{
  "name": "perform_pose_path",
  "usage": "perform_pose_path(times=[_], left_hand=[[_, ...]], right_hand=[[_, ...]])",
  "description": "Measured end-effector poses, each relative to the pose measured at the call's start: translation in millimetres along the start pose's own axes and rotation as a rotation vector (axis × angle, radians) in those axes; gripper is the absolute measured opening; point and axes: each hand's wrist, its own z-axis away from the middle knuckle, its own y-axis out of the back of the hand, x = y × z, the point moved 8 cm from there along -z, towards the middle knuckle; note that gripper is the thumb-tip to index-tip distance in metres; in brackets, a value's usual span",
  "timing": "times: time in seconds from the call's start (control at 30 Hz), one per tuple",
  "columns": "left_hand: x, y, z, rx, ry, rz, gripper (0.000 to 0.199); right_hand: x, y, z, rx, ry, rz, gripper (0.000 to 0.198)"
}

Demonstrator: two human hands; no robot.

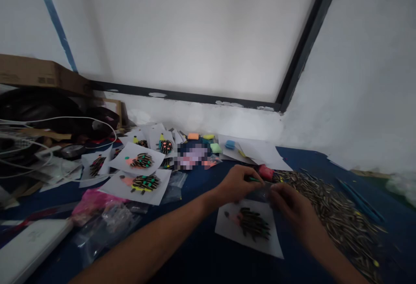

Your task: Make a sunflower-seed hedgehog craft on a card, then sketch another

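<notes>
Just above a white paper card [274,249], my left hand [238,183] is closed, with a small strip of green modelling clay [255,179] at its fingertips. My right hand [289,204] faces it from the right, thumb and fingers pinched together at a dim, clear plastic bag [262,192] between the hands. The card bears a hedgehog figure [253,223] with a pinkish clay face and striped sunflower seeds for spines. Beyond the fingers lies a red lump of clay [266,172]. What the right fingertips hold is partly hidden in shadow.
Loose sunflower seeds [341,214] spread on the right beside blue tweezers [360,199]. Finished-looking hedgehog cards [143,184] overlap at left, near crumpled plastic bags [110,227] and a white box [32,249]. Clay blocks, including a light green one [215,148], sit along the back.
</notes>
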Motion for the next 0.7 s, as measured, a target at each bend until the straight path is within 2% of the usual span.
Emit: perform_pose_path(times=[0.13, 0.3, 0.4, 0.53, 0.7], left_hand=[[5, -3, -13, -0.02, -0.017, 0.028, 0.008], [-9, -1, -18, -0.004, 0.049, 0.098, 0.025], [-15, -2, -14, -0.056, 0.073, 0.142, 0.031], [-15, -10, -6, -0.243, 0.102, 0.249, 0.03], [-14, -6, -4, -0.236, 0.145, 0.222, 0.016]], right_hand=[[-2, 6, -2, 0.019, -0.041, -0.016, 0.036], [-7, 11, -3, 0.015, -0.05, 0.029, 0.039], [-6, 13, -5, 0.015, -0.028, 0.032, 0.039], [-3, 19, -7, 0.049, -0.018, 0.031, 0.043], [-3, 22, -10, 0.052, -0.011, 0.008, 0.045]])
